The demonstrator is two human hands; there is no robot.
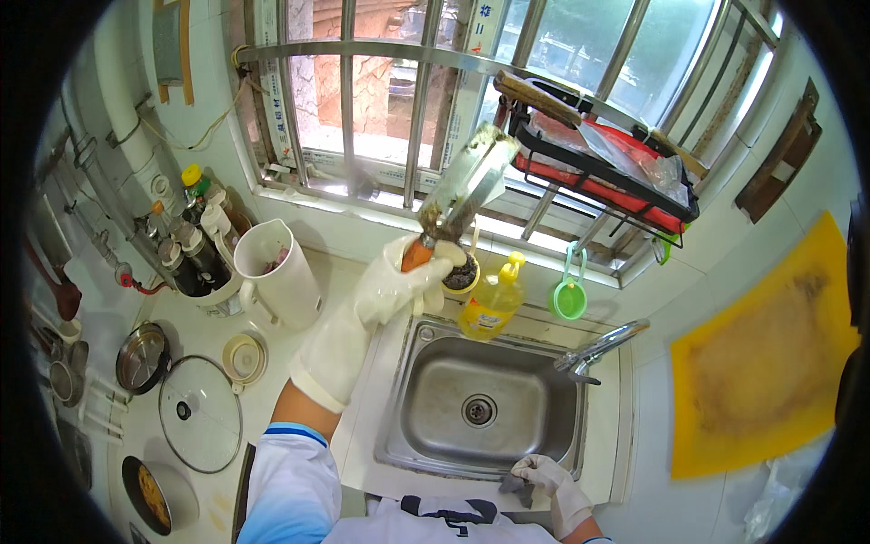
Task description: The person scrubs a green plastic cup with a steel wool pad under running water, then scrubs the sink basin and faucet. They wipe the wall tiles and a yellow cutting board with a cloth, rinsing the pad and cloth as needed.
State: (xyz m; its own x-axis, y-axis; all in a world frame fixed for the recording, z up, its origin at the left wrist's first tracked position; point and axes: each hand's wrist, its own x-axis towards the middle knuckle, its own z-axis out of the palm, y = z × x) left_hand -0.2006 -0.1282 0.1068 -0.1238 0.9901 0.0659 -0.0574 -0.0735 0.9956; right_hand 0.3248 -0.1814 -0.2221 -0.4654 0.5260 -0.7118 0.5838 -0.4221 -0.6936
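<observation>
My left hand [401, 282], in a white rubber glove, is raised between the sink and the window. It grips the orange-brown handle of a broad-bladed metal tool [465, 183], whose exact kind I cannot tell. The blade points up and away, with dark grime at both ends. Low at the sink's front edge, my right hand [547, 476], also gloved in white, holds a crumpled grey cloth [518, 488]. Between them is a stainless steel sink [435, 401] with its drain showing. A yellow dish soap bottle [491, 306] stands behind it, beside a dark scourer [461, 272] partly hidden by my left hand.
A chrome faucet [598, 347] rises at the sink's right. A black wire rack [605, 170] with a red liner hangs on the window bars [345, 88]. Leftward on the counter are a white pitcher [289, 285], a glass lid [200, 415], condiment bottles [194, 245] and a food-filled pot [160, 496].
</observation>
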